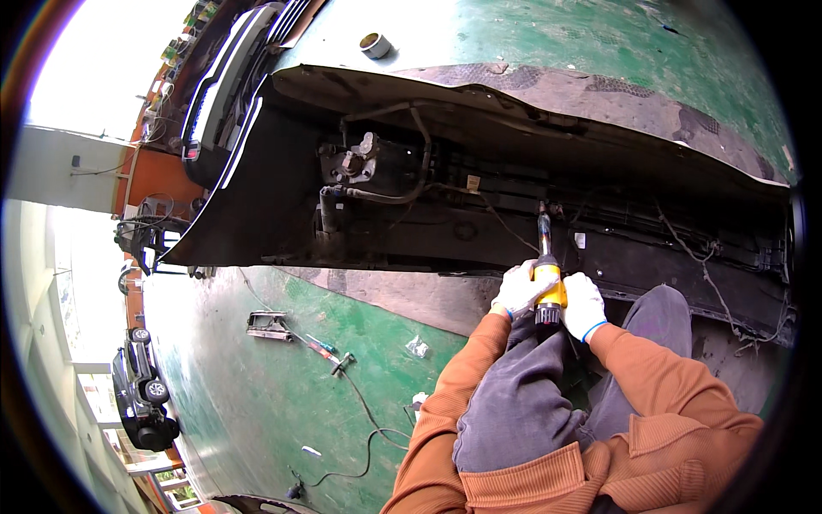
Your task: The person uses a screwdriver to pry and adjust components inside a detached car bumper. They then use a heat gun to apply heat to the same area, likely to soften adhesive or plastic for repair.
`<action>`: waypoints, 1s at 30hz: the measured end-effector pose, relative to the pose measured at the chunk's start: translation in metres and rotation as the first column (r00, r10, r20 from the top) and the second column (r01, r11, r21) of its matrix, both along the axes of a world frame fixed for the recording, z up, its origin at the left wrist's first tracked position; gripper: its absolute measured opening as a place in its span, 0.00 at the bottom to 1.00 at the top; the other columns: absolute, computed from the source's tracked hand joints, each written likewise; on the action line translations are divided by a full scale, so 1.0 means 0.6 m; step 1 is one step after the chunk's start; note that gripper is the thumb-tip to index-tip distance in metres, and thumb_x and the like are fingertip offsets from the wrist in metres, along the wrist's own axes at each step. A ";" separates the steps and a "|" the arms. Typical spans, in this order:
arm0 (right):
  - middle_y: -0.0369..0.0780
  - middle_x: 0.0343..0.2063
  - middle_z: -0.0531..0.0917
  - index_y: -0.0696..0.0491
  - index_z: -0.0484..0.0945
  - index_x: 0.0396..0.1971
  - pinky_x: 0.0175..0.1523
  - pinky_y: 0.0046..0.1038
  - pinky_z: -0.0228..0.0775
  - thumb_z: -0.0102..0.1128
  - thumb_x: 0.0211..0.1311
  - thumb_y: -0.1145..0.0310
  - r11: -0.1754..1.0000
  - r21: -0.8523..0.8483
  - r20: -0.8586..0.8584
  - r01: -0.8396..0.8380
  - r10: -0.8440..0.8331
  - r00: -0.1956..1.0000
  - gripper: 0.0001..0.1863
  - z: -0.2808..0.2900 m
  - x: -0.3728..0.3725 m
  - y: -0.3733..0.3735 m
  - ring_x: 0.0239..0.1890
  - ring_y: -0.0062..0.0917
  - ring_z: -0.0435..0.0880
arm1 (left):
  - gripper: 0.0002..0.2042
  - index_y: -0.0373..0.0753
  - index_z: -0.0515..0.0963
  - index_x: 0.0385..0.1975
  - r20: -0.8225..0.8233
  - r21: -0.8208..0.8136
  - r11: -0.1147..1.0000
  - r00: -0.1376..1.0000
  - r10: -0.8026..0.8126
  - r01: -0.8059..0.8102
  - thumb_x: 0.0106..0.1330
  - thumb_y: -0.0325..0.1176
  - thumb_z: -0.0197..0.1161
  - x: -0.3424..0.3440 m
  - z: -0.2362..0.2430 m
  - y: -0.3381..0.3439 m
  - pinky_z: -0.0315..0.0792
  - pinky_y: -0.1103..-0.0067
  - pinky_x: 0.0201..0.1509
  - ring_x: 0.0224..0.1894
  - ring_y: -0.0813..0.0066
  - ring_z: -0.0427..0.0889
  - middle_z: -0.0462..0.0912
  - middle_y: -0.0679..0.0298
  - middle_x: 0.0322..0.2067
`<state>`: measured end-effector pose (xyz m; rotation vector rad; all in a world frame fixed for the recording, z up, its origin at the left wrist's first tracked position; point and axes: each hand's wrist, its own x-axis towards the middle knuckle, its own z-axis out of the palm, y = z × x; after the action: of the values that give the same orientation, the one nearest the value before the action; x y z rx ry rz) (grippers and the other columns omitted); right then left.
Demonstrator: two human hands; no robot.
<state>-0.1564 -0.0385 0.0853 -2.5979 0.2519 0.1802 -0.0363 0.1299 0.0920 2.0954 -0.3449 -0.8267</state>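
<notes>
Between my knees I hold a yellow-and-black power ratchet (549,295) with a long metal neck. Its tip reaches a fitting on the dark pipes along the vehicle's underside (467,210). My left hand (516,289), in a white glove, is closed around the left of the tool's yellow body. On the other side, my gloved right hand (584,305) grips the same body. A small white label (580,241) is on the dark panel beside the neck. To the left, a metal unit (364,163) with a bent hose sits within the underside.
A loose wire (698,257) hangs over the panel at right. On the green floor (377,313) lie a metal bracket (270,325), a tool with a cable (340,363) and a clear plastic bag (417,346). Beyond the panel stands a round can (374,45). A black car (141,390) is far left.
</notes>
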 end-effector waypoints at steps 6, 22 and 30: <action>0.49 0.44 0.83 0.54 0.83 0.42 0.55 0.46 0.80 0.70 0.58 0.69 0.999 -0.010 -0.050 0.032 -0.032 0.998 0.13 0.032 0.020 0.007 0.49 0.47 0.84 | 0.39 0.30 0.78 0.66 0.001 -0.023 1.000 1.000 -0.002 0.002 0.65 0.57 0.75 0.014 -0.004 0.006 0.79 0.67 0.65 0.58 0.58 0.87 0.87 0.47 0.56; 0.45 0.45 0.82 0.53 0.82 0.45 0.54 0.41 0.78 0.61 0.65 0.66 0.997 0.072 0.107 0.038 -0.045 0.993 0.12 0.021 -0.005 0.003 0.49 0.40 0.83 | 0.28 0.30 0.73 0.67 -0.306 -0.398 0.892 0.948 0.094 -0.216 0.73 0.34 0.73 0.004 -0.091 0.043 0.81 0.70 0.62 0.54 0.66 0.85 0.84 0.55 0.55; 0.44 0.44 0.81 0.53 0.82 0.47 0.53 0.41 0.77 0.62 0.65 0.66 0.995 0.094 0.115 0.043 -0.054 0.992 0.13 0.007 -0.005 0.011 0.50 0.40 0.83 | 0.23 0.31 0.76 0.62 -0.341 -0.352 0.933 0.938 -0.059 -0.069 0.79 0.44 0.69 0.006 -0.007 0.018 0.80 0.73 0.54 0.49 0.71 0.84 0.86 0.60 0.51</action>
<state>-0.1595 -0.0318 0.0896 -2.4979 0.2582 0.0203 -0.0330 0.1409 0.0876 1.5741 -0.2744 -1.0262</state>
